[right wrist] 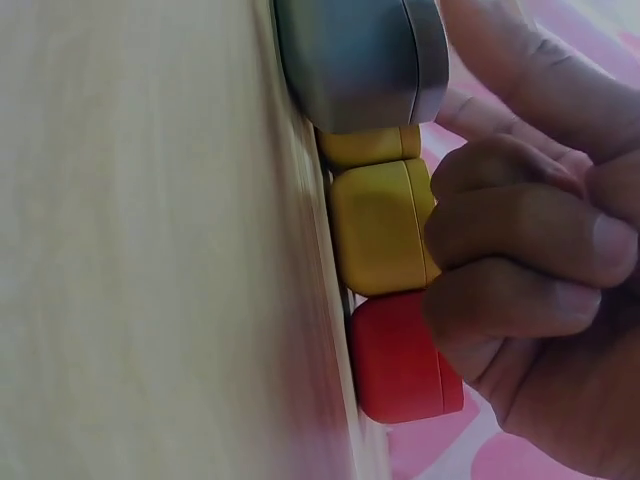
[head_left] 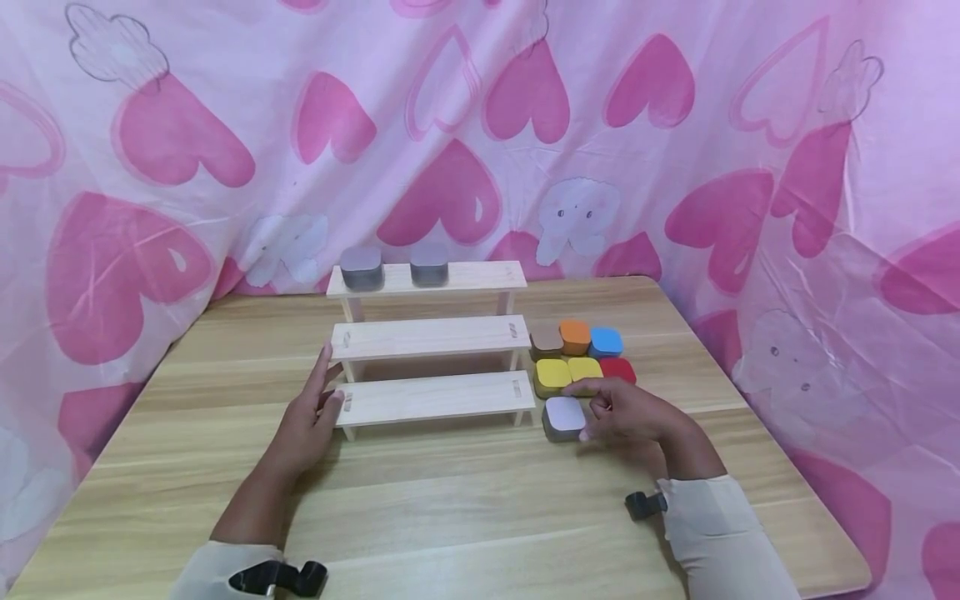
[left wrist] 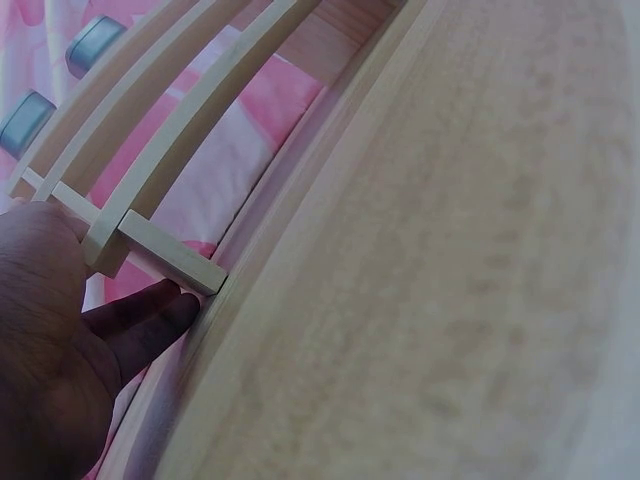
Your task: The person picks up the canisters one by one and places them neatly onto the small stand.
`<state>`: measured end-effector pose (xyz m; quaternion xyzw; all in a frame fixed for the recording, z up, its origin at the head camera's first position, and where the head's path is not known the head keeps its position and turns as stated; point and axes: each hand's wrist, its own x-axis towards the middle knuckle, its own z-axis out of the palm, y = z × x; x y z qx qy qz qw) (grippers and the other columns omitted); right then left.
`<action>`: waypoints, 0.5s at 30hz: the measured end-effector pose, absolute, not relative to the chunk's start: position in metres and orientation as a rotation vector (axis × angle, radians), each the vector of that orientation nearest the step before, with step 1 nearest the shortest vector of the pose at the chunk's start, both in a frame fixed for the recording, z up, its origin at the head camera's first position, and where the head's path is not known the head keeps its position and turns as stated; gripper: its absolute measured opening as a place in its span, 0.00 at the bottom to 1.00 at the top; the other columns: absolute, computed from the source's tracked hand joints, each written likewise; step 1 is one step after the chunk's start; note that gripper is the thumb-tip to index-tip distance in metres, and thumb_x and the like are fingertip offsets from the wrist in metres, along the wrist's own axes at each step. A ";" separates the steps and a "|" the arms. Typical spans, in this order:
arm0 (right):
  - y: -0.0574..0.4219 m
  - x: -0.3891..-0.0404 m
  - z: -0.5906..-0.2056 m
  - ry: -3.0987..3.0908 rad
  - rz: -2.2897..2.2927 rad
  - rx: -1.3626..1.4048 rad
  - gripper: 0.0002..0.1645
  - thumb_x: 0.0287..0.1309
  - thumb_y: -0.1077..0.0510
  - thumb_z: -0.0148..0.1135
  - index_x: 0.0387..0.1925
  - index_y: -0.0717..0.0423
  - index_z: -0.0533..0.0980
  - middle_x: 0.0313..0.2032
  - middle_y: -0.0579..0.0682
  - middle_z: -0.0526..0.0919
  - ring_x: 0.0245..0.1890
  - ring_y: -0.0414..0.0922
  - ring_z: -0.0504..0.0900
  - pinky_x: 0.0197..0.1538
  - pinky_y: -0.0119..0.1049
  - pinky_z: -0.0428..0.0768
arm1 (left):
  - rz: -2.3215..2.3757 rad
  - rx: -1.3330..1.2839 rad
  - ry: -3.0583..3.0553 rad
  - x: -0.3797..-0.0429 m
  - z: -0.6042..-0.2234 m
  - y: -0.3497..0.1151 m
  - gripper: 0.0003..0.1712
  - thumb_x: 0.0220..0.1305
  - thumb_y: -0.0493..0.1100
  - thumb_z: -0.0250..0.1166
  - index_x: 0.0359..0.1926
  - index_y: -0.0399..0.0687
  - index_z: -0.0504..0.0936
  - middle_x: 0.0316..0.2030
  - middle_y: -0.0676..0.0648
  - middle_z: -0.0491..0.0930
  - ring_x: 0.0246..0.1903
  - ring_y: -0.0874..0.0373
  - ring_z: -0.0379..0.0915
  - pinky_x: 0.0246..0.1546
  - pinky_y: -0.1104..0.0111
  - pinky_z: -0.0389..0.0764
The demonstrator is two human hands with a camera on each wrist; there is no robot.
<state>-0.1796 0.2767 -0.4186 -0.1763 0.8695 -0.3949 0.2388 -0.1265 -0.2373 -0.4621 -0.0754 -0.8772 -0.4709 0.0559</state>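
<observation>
A three-step wooden shelf (head_left: 435,398) stands mid-table, with two grey square tins (head_left: 362,268) on its top step. My left hand (head_left: 306,425) rests against the shelf's left end, index finger straight beside the middle step, thumb at the lowest step. In the left wrist view, other fingertips of that hand lie by a shelf leg (left wrist: 172,255). My right hand (head_left: 630,410) holds a grey tin with a pale lid (head_left: 564,415) between thumb and index finger, right of the lowest step. In the right wrist view its remaining fingers (right wrist: 530,230) are curled. That tin appears to stand on the table.
Behind the held tin stand two yellow tins (head_left: 552,375) and a red tin (head_left: 618,370). Farther back are a brown tin (head_left: 546,340), an orange tin (head_left: 574,335) and a blue tin (head_left: 606,341). A pink heart-patterned cloth (head_left: 450,100) hangs behind the wooden table (head_left: 450,508).
</observation>
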 end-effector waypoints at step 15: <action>0.276 -0.181 -0.425 2.387 -1.060 -0.542 0.31 0.59 0.57 0.83 0.63 0.47 0.83 0.29 0.50 0.76 0.34 0.47 0.77 0.34 0.33 0.80 | -1.412 -0.269 -2.632 -0.128 -0.467 -0.239 0.46 0.88 0.40 0.47 0.89 0.75 0.32 0.83 0.33 0.62 0.71 0.28 0.76 0.70 0.38 0.77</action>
